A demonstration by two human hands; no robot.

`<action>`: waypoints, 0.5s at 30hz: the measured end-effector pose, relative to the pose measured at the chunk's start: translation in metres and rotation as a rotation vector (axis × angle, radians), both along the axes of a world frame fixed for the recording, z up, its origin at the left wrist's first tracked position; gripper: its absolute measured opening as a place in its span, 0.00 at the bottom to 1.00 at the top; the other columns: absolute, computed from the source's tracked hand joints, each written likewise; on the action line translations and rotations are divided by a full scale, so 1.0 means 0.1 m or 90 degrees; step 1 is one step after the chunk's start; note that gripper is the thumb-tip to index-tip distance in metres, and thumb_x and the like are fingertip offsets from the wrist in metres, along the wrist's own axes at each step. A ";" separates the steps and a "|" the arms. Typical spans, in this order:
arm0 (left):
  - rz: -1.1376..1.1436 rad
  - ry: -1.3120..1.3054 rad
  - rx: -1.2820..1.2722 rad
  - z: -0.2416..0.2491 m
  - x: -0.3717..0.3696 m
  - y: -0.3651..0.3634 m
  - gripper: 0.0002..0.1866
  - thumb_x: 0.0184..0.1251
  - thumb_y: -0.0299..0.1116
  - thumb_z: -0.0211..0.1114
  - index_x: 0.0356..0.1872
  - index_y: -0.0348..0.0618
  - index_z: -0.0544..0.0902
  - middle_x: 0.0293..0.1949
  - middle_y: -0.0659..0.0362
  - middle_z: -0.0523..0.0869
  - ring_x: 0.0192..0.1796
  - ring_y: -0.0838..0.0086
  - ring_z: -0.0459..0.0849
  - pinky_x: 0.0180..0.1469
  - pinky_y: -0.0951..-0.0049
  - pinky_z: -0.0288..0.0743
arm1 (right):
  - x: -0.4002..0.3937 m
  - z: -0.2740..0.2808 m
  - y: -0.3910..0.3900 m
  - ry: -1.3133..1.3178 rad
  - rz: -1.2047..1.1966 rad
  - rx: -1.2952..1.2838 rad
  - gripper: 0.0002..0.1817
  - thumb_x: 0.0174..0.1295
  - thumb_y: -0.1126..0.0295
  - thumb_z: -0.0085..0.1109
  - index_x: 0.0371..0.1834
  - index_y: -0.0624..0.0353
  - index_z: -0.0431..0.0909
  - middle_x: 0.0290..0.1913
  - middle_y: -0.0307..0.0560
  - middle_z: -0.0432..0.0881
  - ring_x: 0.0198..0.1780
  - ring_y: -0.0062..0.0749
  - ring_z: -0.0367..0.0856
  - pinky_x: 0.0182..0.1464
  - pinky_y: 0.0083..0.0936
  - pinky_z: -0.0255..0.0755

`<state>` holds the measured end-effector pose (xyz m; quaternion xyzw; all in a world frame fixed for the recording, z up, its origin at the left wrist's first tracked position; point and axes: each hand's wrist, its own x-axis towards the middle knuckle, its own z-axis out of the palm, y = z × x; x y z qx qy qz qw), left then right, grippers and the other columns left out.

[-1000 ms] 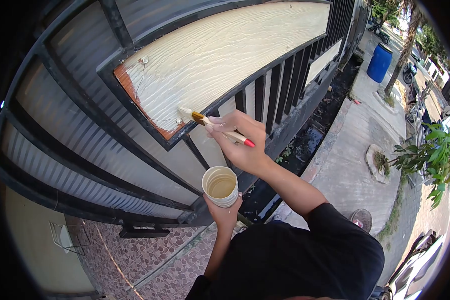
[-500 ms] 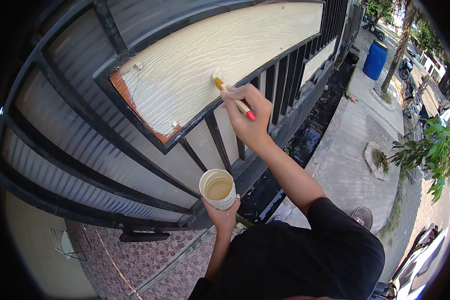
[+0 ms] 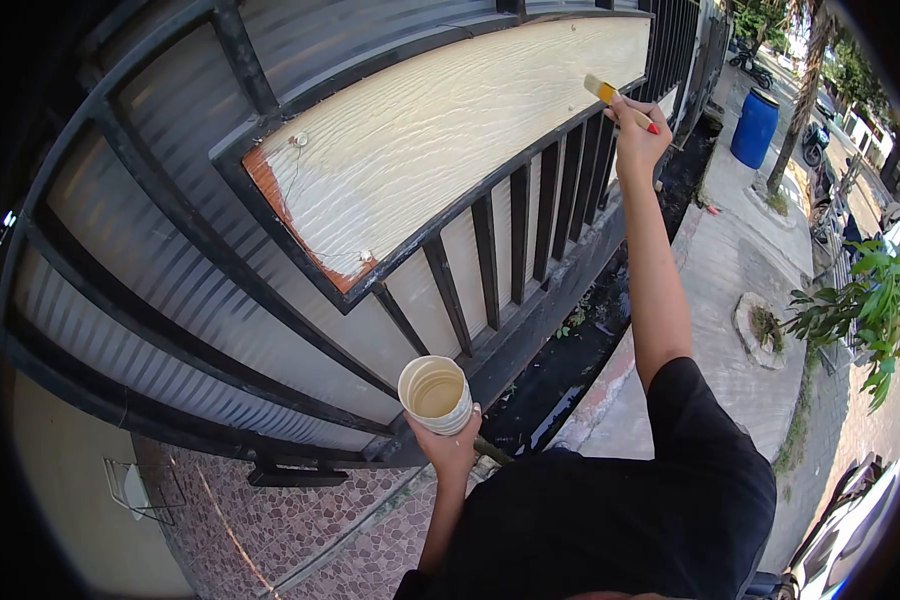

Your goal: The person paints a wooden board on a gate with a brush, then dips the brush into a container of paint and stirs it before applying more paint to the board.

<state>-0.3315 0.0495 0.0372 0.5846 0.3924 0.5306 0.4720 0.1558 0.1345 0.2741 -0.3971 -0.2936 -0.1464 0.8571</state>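
My right hand (image 3: pixel 642 138) is closed round a paintbrush (image 3: pixel 602 88) with a red-tipped handle, its bristles over the right part of a long wood-grained board (image 3: pixel 440 125). Cream paint coats most of the board, while reddish-brown shows along its left edge. Near that edge are two round fixings with thin wire. Below the board, my left hand (image 3: pixel 448 442) grips a whitish cup (image 3: pixel 437 392) from underneath. Pale liquid lies inside the cup, and its mouth faces up.
A black metal frame (image 3: pixel 295 255) borders the board, with dark fence bars around it. Beneath the fence runs a dark water-filled ditch (image 3: pixel 535 400). Beyond it lies a concrete walkway (image 3: pixel 715 300) with a blue barrel (image 3: pixel 755 128) and a leafy plant (image 3: pixel 860 305) at right.
My right hand has carried the paintbrush up and right along the board, from its middle to near its right end. The left hand still holds the cup, almost unmoved.
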 end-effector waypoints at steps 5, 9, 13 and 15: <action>-0.011 0.023 0.019 -0.05 0.04 -0.02 0.47 0.58 0.21 0.87 0.75 0.34 0.67 0.66 0.48 0.82 0.67 0.63 0.87 0.73 0.60 0.79 | 0.38 -0.05 0.39 0.026 -0.026 -0.083 0.07 0.70 0.79 0.78 0.42 0.70 0.87 0.43 0.54 0.94 0.40 0.30 0.94 0.46 0.23 0.87; -0.029 0.010 0.007 -0.01 0.14 -0.02 0.46 0.58 0.21 0.87 0.75 0.34 0.67 0.66 0.48 0.82 0.67 0.63 0.87 0.73 0.60 0.79 | -0.37 -0.19 0.44 -0.049 -0.013 -0.140 0.08 0.71 0.78 0.78 0.42 0.72 0.86 0.45 0.56 0.93 0.40 0.32 0.95 0.47 0.23 0.88; -0.041 -0.007 0.028 0.01 0.22 -0.01 0.46 0.58 0.20 0.86 0.75 0.34 0.68 0.66 0.48 0.83 0.67 0.63 0.87 0.73 0.60 0.79 | -0.29 -0.11 0.05 0.012 0.167 -0.049 0.06 0.70 0.80 0.78 0.41 0.68 0.86 0.44 0.53 0.92 0.40 0.32 0.94 0.50 0.27 0.92; -0.047 -0.012 0.007 -0.05 0.23 0.01 0.49 0.57 0.22 0.87 0.77 0.34 0.66 0.68 0.47 0.81 0.68 0.62 0.85 0.74 0.58 0.77 | 0.18 0.02 0.09 0.079 0.052 0.048 0.05 0.69 0.81 0.76 0.40 0.67 0.86 0.41 0.52 0.93 0.39 0.31 0.94 0.49 0.26 0.91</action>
